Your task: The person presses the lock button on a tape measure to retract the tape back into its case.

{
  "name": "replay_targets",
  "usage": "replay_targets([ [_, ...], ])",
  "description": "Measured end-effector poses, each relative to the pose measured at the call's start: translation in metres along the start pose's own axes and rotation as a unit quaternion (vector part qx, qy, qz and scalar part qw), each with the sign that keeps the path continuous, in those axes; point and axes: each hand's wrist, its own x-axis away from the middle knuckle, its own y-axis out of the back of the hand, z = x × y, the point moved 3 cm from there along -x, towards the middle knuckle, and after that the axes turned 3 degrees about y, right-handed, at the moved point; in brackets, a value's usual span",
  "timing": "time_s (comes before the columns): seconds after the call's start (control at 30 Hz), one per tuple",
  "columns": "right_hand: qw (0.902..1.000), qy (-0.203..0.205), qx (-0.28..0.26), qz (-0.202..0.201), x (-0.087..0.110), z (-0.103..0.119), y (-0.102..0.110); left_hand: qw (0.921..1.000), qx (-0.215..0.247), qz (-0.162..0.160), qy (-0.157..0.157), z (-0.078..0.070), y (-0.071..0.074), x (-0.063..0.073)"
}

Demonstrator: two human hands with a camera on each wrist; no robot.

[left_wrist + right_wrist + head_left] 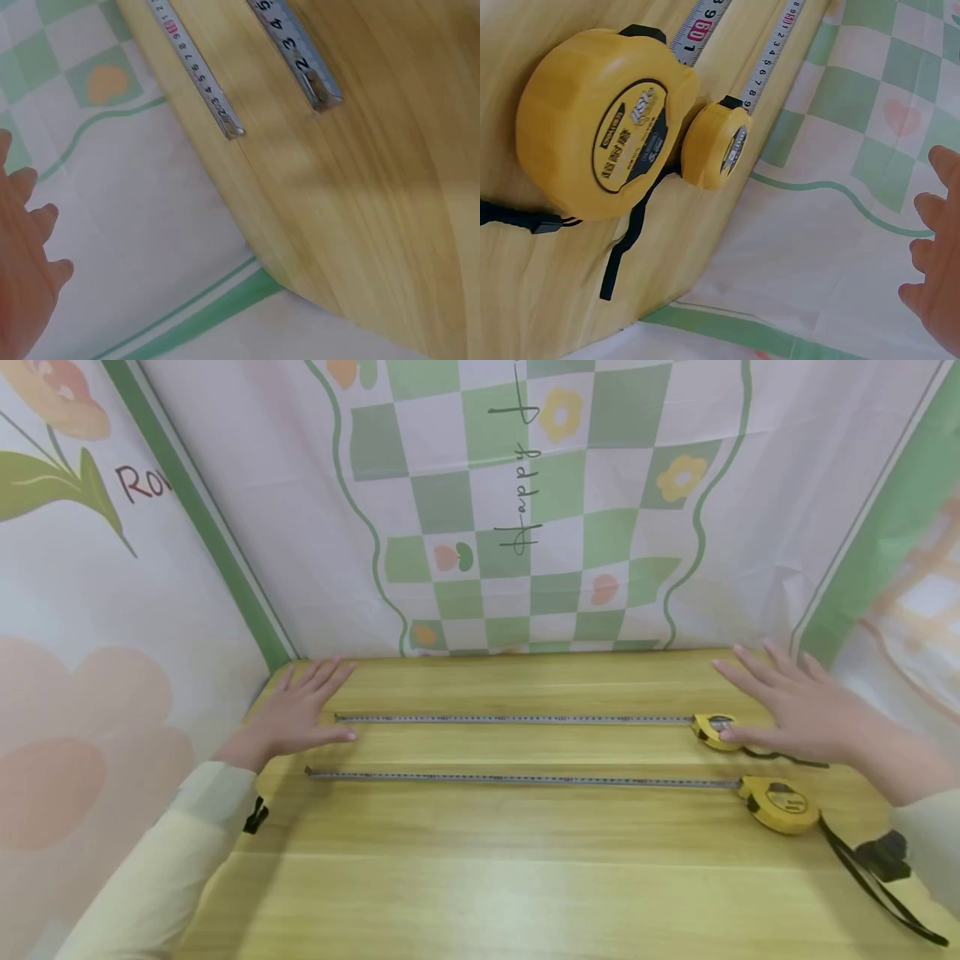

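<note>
Two yellow tape measures lie on the wooden table with their blades drawn out to the left, roughly parallel. The larger tape measure point(783, 810) is nearer the person, and its blade point(525, 778) ends in a metal hook point(321, 97). Farther back is the smaller tape measure point(705, 150), its thinner blade point(517, 720) also hooked at the tip. My left hand point(300, 710), fingers spread, is beside the hook ends and holds nothing. The right hand point(802, 702) is spread too, its thumb overlapping the smaller case in the head view.
Black wrist straps trail from both cases; the larger strap point(873, 881) runs toward the front right. Printed cloth point(525, 585) with green checks stands behind the table point(480, 868), and more cloth panels point(90, 635) flank it left and right.
</note>
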Motion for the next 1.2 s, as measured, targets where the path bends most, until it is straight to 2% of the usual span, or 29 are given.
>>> replay_targets([
  [0.27, 0.9998, -0.002, -0.016, -0.014, 0.010, -0.004, -0.002, 0.9996, 0.022, 0.000, 0.015, 0.011, -0.002, 0.014],
  [0.67, 0.9955, -0.020, -0.090, -0.023, 0.032, -0.008, -0.009, 0.9977, 0.058, -0.025, 0.025, 0.029, -0.011, 0.039],
  [1.0, 0.9917, -0.042, -0.117, -0.033, 0.050, -0.015, -0.025, 0.9932, 0.104, -0.030, 0.042, 0.036, -0.018, 0.061],
  [1.2, 0.9896, -0.051, -0.132, -0.026, 0.056, -0.019, -0.034, 0.9887, 0.131, -0.038, 0.062, 0.044, -0.029, 0.073],
])
